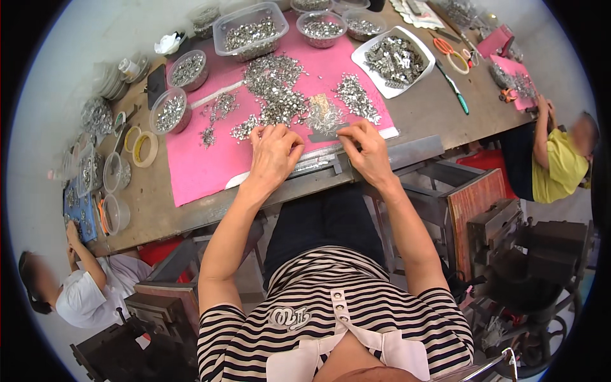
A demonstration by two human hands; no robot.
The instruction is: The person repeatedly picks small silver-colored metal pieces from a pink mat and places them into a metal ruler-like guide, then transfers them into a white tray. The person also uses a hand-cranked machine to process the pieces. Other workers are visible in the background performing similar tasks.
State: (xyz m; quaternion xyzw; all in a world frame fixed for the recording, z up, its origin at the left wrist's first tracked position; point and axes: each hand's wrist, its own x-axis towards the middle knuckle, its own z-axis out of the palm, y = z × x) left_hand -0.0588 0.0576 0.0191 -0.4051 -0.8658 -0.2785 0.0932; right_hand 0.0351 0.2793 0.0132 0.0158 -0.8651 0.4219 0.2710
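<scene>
My left hand [273,153] rests palm down on the pink mat [191,165], fingers apart, fingertips at the edge of a heap of small shiny metal parts [277,95]. My right hand [366,148] lies beside it, its fingers curled and pinching at a long metal strip [318,164] that runs along the mat's near edge. A small pile of parts [323,114] lies just beyond both hands. Whether the right fingers hold a single part is too small to tell.
Clear tubs [249,35] and bowls [168,111] of parts ring the mat; a white tray [393,60] sits far right. Tape rolls [145,149], scissors [445,48] and a green-handled tool [455,89] lie on the brown table. Seated persons work at left [83,290] and right [554,162]. A press machine [522,254] stands lower right.
</scene>
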